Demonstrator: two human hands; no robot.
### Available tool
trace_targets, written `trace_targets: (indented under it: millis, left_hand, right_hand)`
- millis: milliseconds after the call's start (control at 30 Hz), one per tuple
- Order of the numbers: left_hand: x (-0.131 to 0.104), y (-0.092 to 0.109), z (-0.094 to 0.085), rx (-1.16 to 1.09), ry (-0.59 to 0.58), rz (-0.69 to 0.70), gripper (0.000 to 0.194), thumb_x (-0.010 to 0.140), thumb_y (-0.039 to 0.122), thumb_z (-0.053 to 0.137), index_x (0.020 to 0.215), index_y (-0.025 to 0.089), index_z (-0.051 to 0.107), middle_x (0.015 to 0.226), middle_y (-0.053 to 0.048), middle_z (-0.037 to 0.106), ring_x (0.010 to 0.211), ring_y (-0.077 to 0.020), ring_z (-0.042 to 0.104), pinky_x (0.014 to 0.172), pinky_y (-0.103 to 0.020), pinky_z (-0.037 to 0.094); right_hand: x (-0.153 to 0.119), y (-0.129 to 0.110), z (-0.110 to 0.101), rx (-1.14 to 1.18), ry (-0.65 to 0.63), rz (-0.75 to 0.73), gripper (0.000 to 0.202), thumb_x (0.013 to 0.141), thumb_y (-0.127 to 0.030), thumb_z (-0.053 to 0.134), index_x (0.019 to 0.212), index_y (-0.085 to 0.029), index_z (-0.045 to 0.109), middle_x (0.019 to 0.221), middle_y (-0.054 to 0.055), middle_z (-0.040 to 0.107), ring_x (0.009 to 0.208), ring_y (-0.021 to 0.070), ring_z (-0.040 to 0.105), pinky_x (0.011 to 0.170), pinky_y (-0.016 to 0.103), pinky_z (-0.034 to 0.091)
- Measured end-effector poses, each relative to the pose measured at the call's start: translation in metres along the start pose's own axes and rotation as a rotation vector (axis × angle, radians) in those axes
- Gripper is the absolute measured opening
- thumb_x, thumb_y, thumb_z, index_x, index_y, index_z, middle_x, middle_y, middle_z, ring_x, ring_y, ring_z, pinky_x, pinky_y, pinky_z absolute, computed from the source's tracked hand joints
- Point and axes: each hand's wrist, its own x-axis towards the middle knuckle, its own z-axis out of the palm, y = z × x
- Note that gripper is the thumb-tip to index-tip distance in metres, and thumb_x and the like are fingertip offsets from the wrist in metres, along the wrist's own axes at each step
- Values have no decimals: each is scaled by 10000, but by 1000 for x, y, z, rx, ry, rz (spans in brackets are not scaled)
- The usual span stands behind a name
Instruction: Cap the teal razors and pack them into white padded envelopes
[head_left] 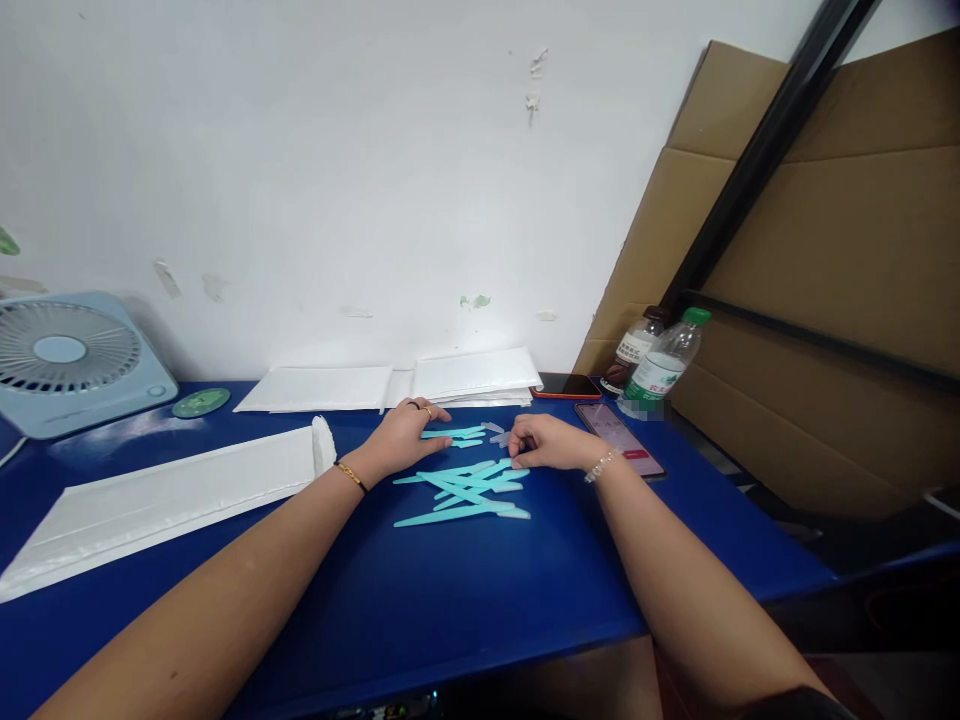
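Several turquoise eyebrow razors lie crisscrossed in a loose pile on the blue table. Behind that pile, a smaller group of turquoise razors lies side by side. My left hand rests over the handle ends of this back group, thumb and forefinger spread on either side. Small clear plastic caps sit just right of it. My right hand is closed in a pinch at the right end of the front pile, with one razor's tip at its fingertips. Its curled fingers partly hide what they grip.
White padded mailers lie along the wall, and a long one lies at left. A blue fan and green disc stand further left. Two phones and two bottles are at right, beside cardboard.
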Motion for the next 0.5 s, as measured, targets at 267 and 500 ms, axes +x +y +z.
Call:
trace_targets:
  millis: [267, 500]
  left_hand:
    - [-1, 37, -7, -4, -161, 53, 302, 862, 433, 475, 848, 215, 684, 744, 0, 673, 637, -130, 569, 588, -235, 372]
    - [3, 13, -16, 139, -100, -92, 258, 836, 377, 477, 758, 218, 665, 746, -7, 676, 651, -157, 574, 589, -257, 342]
  right_hand:
    - [5, -6, 5, 38, 124, -69, 128, 783, -284, 644, 769, -157, 628, 824, 24, 567, 708, 122, 523, 637, 228, 404]
    - [12, 10, 6, -91, 269, 48, 58, 764, -212, 654, 735, -162, 648, 793, 25, 583, 690, 125, 535, 634, 233, 389]
